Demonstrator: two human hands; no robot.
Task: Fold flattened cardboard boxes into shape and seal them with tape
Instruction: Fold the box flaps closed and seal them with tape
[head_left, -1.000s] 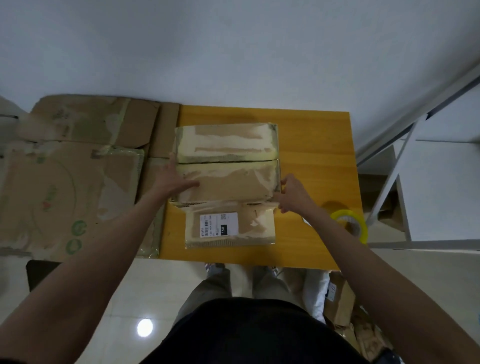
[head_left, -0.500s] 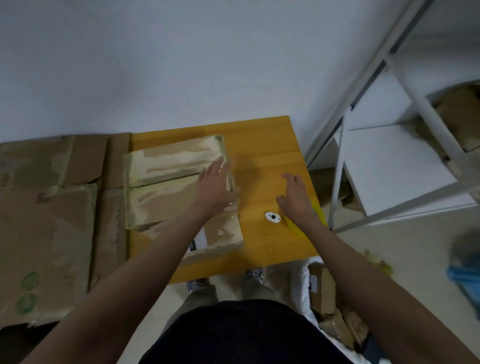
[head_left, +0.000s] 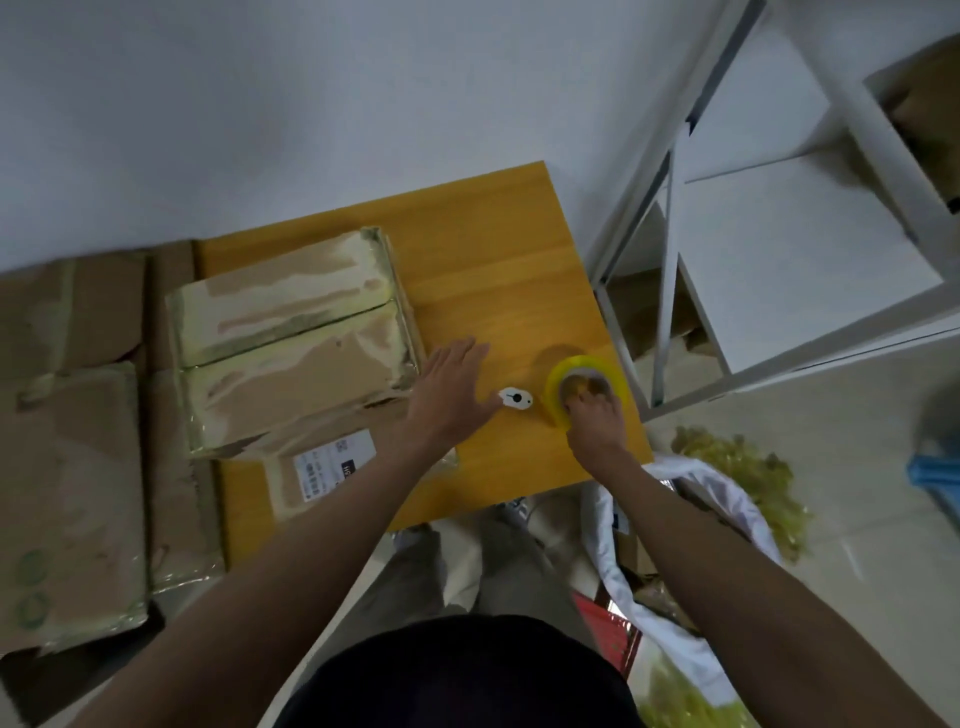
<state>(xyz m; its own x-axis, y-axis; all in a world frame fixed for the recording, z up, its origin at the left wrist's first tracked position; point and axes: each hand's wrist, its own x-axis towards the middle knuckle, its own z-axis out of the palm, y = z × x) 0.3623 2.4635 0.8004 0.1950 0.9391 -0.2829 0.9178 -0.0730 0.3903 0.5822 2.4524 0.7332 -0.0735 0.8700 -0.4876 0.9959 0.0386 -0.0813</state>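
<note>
A cardboard box (head_left: 291, 343) covered in old glossy tape stands on the yellow wooden table (head_left: 483, 260), its top flaps folded shut and a labelled flap hanging at the front. My left hand (head_left: 452, 389) hovers with straight fingers just right of the box, over the table. My right hand (head_left: 595, 415) grips a yellow tape roll (head_left: 587, 384) near the table's right edge, fingers curled into its core.
A small white cutter (head_left: 515, 399) lies on the table between my hands. Flattened cardboard sheets (head_left: 67, 467) lie to the left of the table. A white metal shelf rack (head_left: 779, 234) stands on the right. A white bag (head_left: 675, 519) with scraps sits below the table's right corner.
My left hand left the box top and moved right over the table. My right hand reached to the tape roll and took hold of it. The view swung right.
</note>
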